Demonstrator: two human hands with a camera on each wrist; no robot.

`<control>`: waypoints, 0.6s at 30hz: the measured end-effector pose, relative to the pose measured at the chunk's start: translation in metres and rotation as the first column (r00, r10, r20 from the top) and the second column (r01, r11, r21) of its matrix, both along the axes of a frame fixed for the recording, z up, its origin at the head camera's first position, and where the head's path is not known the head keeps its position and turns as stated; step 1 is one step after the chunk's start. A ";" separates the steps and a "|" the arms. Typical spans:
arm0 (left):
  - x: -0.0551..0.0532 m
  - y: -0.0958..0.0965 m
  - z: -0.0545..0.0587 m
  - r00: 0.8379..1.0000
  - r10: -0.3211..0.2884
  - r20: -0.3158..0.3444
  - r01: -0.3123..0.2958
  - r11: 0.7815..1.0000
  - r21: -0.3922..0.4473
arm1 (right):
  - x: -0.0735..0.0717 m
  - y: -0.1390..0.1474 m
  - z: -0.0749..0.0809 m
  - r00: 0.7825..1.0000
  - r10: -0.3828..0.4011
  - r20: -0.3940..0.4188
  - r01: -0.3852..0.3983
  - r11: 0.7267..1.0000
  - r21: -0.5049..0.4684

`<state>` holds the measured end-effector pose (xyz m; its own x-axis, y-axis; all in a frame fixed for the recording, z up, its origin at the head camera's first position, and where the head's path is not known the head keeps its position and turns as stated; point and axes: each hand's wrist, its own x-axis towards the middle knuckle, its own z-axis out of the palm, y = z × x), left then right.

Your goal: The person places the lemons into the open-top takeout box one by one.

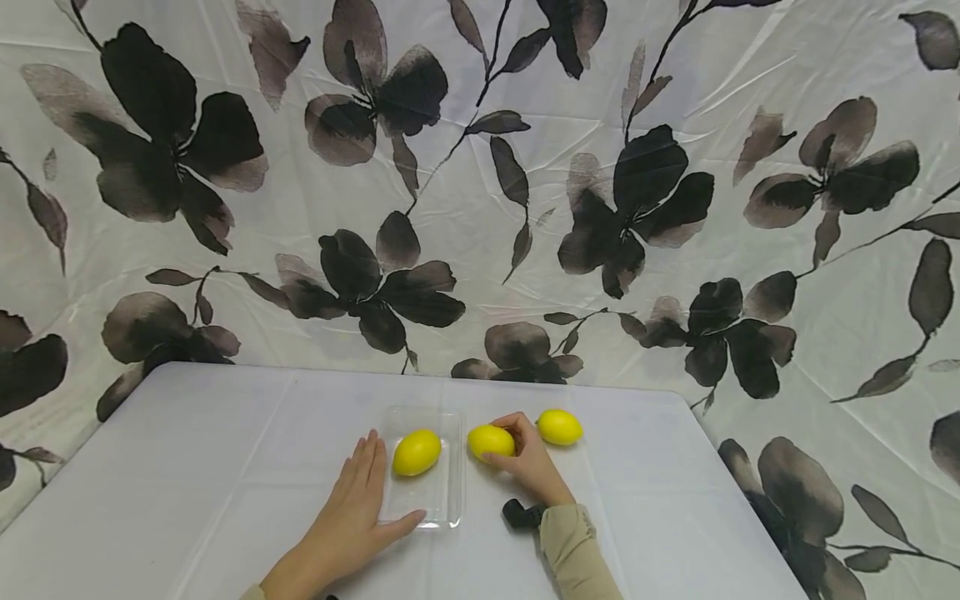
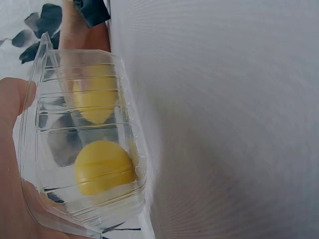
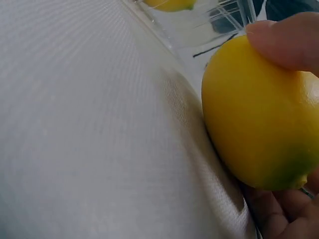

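A clear plastic tray (image 1: 454, 492) lies on the table with one yellow lemon (image 1: 417, 452) inside it. My left hand (image 1: 358, 508) rests along the tray's left side, fingers straight and thumb out at its near edge. To the right of the tray, my right hand (image 1: 534, 460) grips a second lemon (image 1: 482, 442) between thumb and fingers. In the right wrist view this lemon (image 3: 259, 114) is close to or on the cloth; its greenish tip shows. A third lemon (image 1: 560, 427) lies beyond the right hand, untouched.
White cloth covers the table (image 1: 187, 500). Behind it hangs a floral curtain (image 1: 510, 200) with dark flowers. A black device (image 1: 522, 515) sits at the right wrist, by the beige sleeve (image 1: 577, 550).
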<state>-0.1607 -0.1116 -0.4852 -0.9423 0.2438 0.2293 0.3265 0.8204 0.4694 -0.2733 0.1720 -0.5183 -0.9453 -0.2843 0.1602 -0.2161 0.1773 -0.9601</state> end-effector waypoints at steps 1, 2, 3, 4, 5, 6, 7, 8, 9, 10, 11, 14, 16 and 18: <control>0.000 0.000 0.000 1.000 -0.001 -0.001 0.001 1.000 0.000 | 0.000 0.000 0.000 1.000 -0.004 -0.009 0.004 1.000 0.029; 0.000 0.000 0.000 1.000 -0.001 -0.001 0.001 1.000 -0.001 | 0.001 -0.001 0.000 1.000 -0.004 -0.019 0.006 0.998 0.061; 0.001 -0.001 0.000 1.000 -0.001 -0.001 0.001 1.000 -0.001 | 0.001 -0.001 0.000 1.000 -0.003 -0.029 0.006 0.996 0.091; 0.001 -0.001 0.000 1.000 -0.003 0.000 0.003 1.000 -0.001 | 0.003 -0.001 0.000 0.999 -0.002 -0.042 0.007 0.993 0.117; 0.001 -0.001 0.000 1.000 -0.005 -0.001 0.005 1.000 -0.001 | 0.004 -0.002 0.000 0.999 -0.002 -0.054 0.010 0.989 0.145; 0.001 -0.001 0.000 1.000 -0.006 0.000 0.006 1.000 -0.001 | 0.005 -0.002 0.000 0.998 -0.002 -0.066 0.013 0.985 0.173; 0.002 -0.001 0.001 1.000 -0.007 0.000 0.007 1.000 -0.002 | 0.006 -0.003 0.001 0.997 -0.003 -0.076 0.018 0.981 0.195; 0.002 -0.001 0.001 1.000 -0.008 -0.001 0.008 1.000 -0.002 | 0.007 -0.003 0.001 0.996 -0.005 -0.085 0.022 0.978 0.206; 0.002 -0.002 0.001 1.000 -0.009 0.000 0.009 1.000 -0.001 | 0.008 -0.004 0.001 0.996 -0.009 -0.093 0.029 0.976 0.217; 0.003 -0.002 0.001 1.000 -0.011 -0.001 0.011 1.000 -0.001 | 0.009 -0.004 0.001 0.995 -0.014 -0.101 0.037 0.973 0.229; 0.003 -0.002 0.001 1.000 -0.012 -0.002 0.012 1.000 -0.002 | 0.009 -0.005 0.001 0.994 -0.020 -0.105 0.045 0.971 0.237; 0.004 -0.003 0.000 1.000 -0.013 -0.008 0.013 1.000 -0.005 | 0.011 -0.006 0.001 0.993 -0.048 -0.109 0.074 0.966 0.249; 0.004 -0.004 0.000 1.000 -0.013 -0.013 0.013 1.000 -0.008 | 0.012 -0.007 0.002 0.991 -0.067 -0.119 0.094 0.966 0.242; 0.005 -0.004 -0.001 1.000 -0.016 -0.013 0.016 1.000 -0.007 | 0.014 -0.009 0.003 0.987 -0.087 -0.131 0.116 0.966 0.231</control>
